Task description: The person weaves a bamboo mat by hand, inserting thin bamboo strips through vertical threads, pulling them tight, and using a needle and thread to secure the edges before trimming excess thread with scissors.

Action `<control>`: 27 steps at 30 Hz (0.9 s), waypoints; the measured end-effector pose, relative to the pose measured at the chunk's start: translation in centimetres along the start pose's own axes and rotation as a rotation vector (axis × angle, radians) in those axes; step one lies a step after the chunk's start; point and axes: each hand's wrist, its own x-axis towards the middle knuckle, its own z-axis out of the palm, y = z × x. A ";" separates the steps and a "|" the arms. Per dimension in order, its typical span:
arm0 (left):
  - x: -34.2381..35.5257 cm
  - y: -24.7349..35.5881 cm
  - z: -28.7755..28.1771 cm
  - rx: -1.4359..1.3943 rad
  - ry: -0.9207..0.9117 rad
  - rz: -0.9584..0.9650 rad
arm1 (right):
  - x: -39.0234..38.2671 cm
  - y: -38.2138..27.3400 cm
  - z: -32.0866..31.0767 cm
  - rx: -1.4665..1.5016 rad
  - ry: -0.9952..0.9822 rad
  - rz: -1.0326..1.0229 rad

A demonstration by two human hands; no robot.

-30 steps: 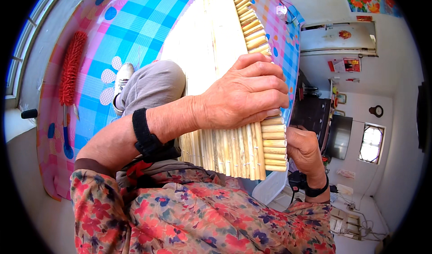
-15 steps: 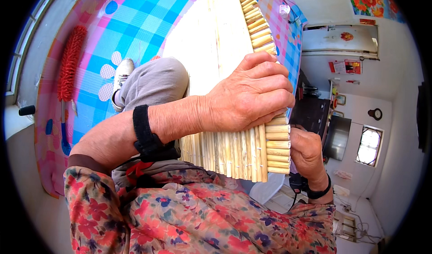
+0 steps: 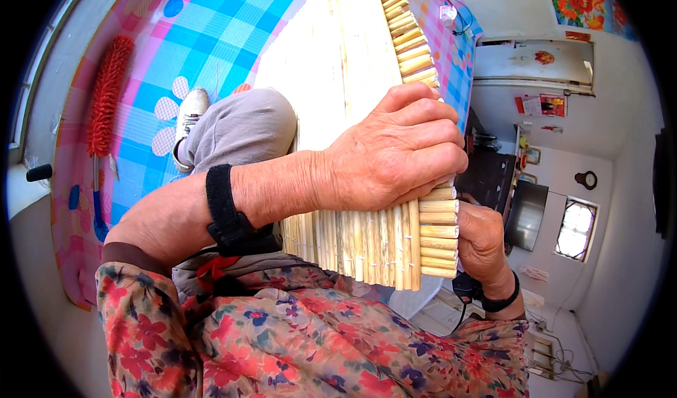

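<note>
A mat of pale straw-coloured rods (image 3: pixel 331 59) lies across my lap, its right border a thick row of short rods set crosswise. My left hand (image 3: pixel 391 151) is closed over that right border at mid-length, fingers curled round it with knuckles up. Lower down, my right hand (image 3: pixel 479 239) grips the same border from the outer side, beside the rod ends; its fingertips are hidden behind the mat. Both wrists carry black straps. My bent leg (image 3: pixel 243 126) in grey trousers is left of the mat, with a white shoe (image 3: pixel 189 119).
The checked blue and pink bed cover (image 3: pixel 204 24) holds a red fluffy duster (image 3: pixel 111 95) at the left, beside a windowsill. A white plug with cord (image 3: pixel 448 16) is at the far edge. Beyond are a dark cabinet (image 3: pixel 486 172), a grey panel and a barred window.
My left hand, my right hand and the mat's rolled border have shifted slightly right and down in view over the last second. Both grips look the same.
</note>
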 end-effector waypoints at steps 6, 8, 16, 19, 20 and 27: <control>-0.1 -0.2 -0.2 0.004 -0.004 -0.010 | 0.4 0.2 0.1 -0.001 -0.004 -0.012; 0.0 -0.3 -0.2 0.007 0.001 -0.003 | 0.5 0.3 0.1 -0.009 -0.009 -0.018; 0.1 -0.9 0.2 -0.014 0.005 -0.003 | 1.5 0.5 0.0 0.048 -0.050 -0.054; -0.1 -1.1 0.6 -0.052 0.009 0.004 | 1.1 1.5 0.4 0.055 -0.048 -0.036; -0.2 -1.4 0.7 -0.064 -0.008 -0.004 | 0.9 1.8 0.5 0.046 -0.045 -0.025; -1.0 -2.3 0.9 -0.100 -0.085 -0.003 | 0.8 2.6 1.4 0.064 -0.023 0.079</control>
